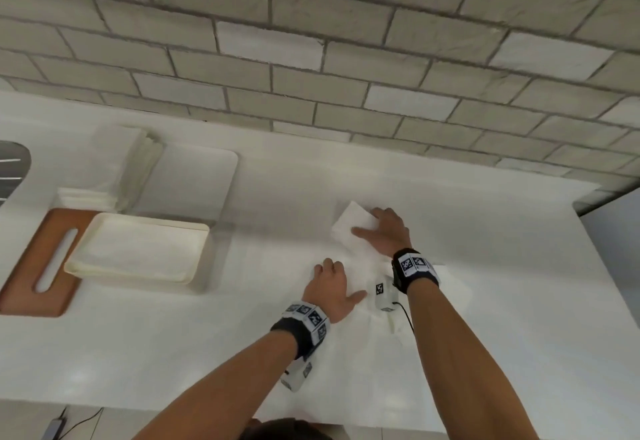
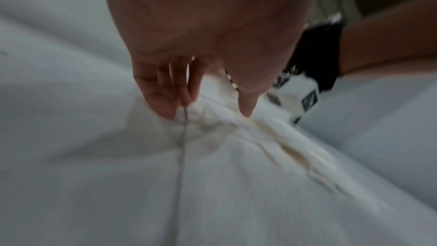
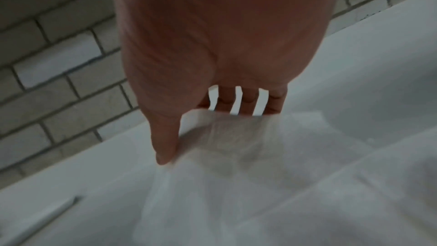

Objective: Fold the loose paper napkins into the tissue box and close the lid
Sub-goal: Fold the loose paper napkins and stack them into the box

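Over at the left of the white countertop [image 1: 485,318], a wooden cutting board [image 1: 24,280] is lying with a cream tray [image 1: 138,252] resting partly on it, and a stack of folded white napkins [image 1: 114,169] is sitting behind them beside a flat white rounded panel [image 1: 194,183]; whether tray or panel belongs to the tissue box cannot be told. A grey brick wall [image 1: 311,41] is running along the back. A dark cable [image 1: 407,315] is trailing from the right wrist across the paper.

A loose paper napkin [image 1: 353,228] is lying spread on the countertop in front of the person, well apart from the tray, white and creased, its far edge lifting. The right hand [image 1: 384,231] is pinching that raised edge, thumb on top and fingers [image 3: 246,100] behind the thin sheet. The left hand [image 1: 330,287] is resting on the near part of the paper, fingers [image 2: 160,98] bent and bunching it into wrinkles.

Wristbands are showing black-and-white square markers; no writing is readable
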{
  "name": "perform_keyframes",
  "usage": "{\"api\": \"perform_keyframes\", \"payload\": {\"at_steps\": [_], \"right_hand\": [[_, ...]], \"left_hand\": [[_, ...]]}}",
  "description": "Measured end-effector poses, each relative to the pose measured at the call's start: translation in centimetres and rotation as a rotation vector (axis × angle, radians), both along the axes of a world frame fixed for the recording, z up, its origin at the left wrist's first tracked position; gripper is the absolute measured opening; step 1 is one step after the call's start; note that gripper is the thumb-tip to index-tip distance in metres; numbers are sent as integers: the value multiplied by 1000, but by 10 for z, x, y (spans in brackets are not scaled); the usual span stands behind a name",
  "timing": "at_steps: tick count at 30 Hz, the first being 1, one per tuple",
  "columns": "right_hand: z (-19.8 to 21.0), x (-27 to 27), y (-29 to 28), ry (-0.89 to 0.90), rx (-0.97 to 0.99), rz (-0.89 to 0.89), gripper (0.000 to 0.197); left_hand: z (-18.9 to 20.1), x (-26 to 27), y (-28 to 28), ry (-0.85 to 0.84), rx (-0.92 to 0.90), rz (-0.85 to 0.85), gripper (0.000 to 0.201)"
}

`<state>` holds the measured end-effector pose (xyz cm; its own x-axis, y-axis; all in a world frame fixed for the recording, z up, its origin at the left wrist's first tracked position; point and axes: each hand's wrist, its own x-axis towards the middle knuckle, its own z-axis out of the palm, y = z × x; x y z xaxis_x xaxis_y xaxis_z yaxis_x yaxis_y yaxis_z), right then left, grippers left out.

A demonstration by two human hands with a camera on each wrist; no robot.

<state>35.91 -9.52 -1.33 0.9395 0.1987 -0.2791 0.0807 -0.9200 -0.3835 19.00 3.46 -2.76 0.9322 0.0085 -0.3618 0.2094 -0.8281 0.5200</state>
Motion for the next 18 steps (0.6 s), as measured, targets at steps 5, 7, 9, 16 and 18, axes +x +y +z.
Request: {"api": "perform_keyframes", "payload": {"at_steps": [5,7,9,16,18], "right_hand": [[41,-13,-29,-124,362,-50,26],[61,-19,-43,-189,438,-89,23],[79,-24,-55,-195,523,-128,34],[99,-42,-83,-263,556,-298,31],[92,-52,-93,-293,623,-424,19]], "left_hand": [[-7,12,-30,-29,141,53,62],[-6,15,-32,-68,129,55,51],[-7,17,-32,-125,113,48,40],[-13,21,-27,-176,-49,121,40],[-13,23,-25,-183,-108,146,40]]}}
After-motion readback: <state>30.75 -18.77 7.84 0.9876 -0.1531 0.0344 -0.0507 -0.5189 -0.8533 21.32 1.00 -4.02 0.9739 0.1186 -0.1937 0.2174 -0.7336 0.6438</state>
